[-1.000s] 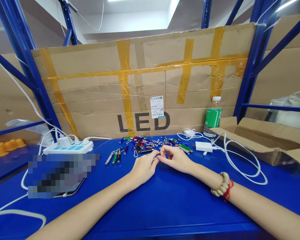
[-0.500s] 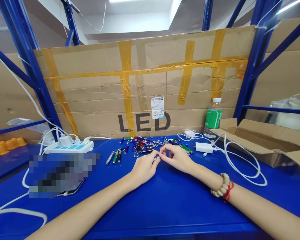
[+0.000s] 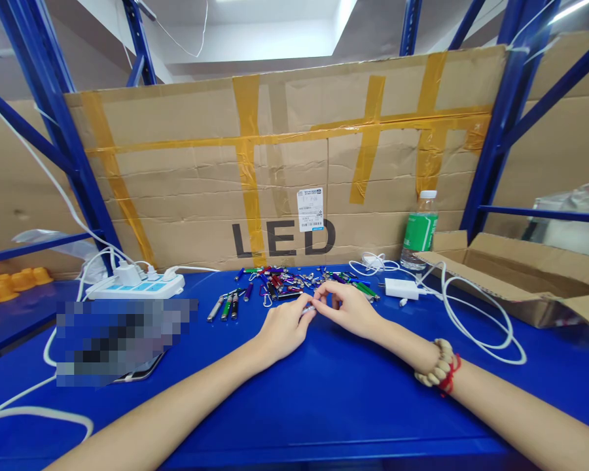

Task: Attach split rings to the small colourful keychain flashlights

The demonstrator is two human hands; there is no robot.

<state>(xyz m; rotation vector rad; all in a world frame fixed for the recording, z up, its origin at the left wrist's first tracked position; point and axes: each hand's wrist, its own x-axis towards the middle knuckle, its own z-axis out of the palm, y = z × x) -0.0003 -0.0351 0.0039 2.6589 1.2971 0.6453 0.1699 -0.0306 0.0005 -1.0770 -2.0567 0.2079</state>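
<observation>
My left hand [image 3: 285, 327] and my right hand [image 3: 346, 307] meet over the middle of the blue table, fingertips together. Between them is a small silvery piece [image 3: 309, 309], mostly covered by the fingers, so its kind cannot be made out. The left thumb and forefinger pinch it, and the right thumb and forefinger close at its right end. Just behind the hands lies a pile of small metal parts [image 3: 285, 282] in purple, red, green, black and silver. Left of the pile, several slim tubes with clips [image 3: 226, 307] lie side by side.
A white power strip [image 3: 147, 286] with plugs stands at the left, behind a blurred patch and a phone-like edge [image 3: 142, 373]. To the right are a white charger [image 3: 401, 288] with a looped cable, a green-labelled bottle [image 3: 419, 232] and an open cardboard box [image 3: 525, 294]. Cardboard [image 3: 191, 196] walls the back.
Both hands keep the same pinch on the small silvery piece with almost no movement. The view has shifted very slightly.
</observation>
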